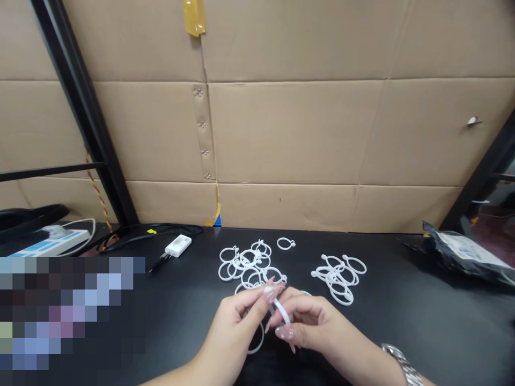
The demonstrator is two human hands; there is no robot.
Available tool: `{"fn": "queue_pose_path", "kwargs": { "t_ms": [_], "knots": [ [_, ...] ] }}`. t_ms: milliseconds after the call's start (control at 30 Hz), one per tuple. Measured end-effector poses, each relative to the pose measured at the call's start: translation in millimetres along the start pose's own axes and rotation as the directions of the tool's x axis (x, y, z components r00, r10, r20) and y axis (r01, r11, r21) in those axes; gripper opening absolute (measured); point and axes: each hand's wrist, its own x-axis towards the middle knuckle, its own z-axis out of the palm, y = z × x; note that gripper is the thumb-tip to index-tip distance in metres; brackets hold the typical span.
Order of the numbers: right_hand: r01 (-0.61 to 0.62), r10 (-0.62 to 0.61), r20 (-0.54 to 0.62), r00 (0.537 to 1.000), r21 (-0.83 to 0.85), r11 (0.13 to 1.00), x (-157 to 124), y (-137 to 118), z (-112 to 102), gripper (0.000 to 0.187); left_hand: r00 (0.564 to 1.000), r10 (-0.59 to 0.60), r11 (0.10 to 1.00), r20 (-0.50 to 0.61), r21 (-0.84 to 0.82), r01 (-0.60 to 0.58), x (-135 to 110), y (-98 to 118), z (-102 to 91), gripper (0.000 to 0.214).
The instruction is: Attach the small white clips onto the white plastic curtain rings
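Both hands meet over the front middle of the black table, closed on one white plastic ring (282, 312). My left hand (240, 317) pinches its upper left part between thumb and fingers. From the right, my right hand (309, 321) grips the ring's lower side with thumb and fingertips. Just beyond lies a loose pile of white rings (249, 259) with small round tabs. A second cluster of such rings (339, 277) is to the right. One single ring (285, 244) lies behind. Another ring (257, 343) shows partly beneath my left hand.
A white charger-like box (178, 246) with a black plug sits at the back left. A power strip (54, 244) and cables are further left. A black plastic package (469, 252) lies at right. Cardboard (289, 134) walls the back, between black metal posts (92, 123).
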Motion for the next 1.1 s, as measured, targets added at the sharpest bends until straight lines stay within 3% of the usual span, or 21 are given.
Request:
{"fn": "queue_pose_path", "kwargs": {
  "t_ms": [433,633,767,1100],
  "knots": [
    [-0.045,0.047,0.028,0.998,-0.056,0.997,-0.3,-5.2,3.2,0.015,0.999,-0.041,0.998,-0.012,0.044,0.041,-0.9,-1.2,-0.7,0.024],
    [-0.056,0.056,0.056,0.997,0.009,0.998,1.5,-0.6,1.8,0.017,1.0,-0.018,0.997,-0.025,0.081,0.02,-1.6,-2.9,-1.5,0.024],
    [-0.032,0.031,0.052,0.998,0.016,0.999,1.7,2.8,0.8,0.031,0.999,-0.004,0.991,-0.038,0.131,0.009,-2.1,-4.0,-1.7,0.027],
    [-0.075,0.071,-0.086,0.994,-0.049,0.996,-1.1,1.3,-0.5,0.043,0.99,0.137,0.931,0.031,0.336,-0.14,-6.5,-3.4,-1.9,0.024]
  ]
}}
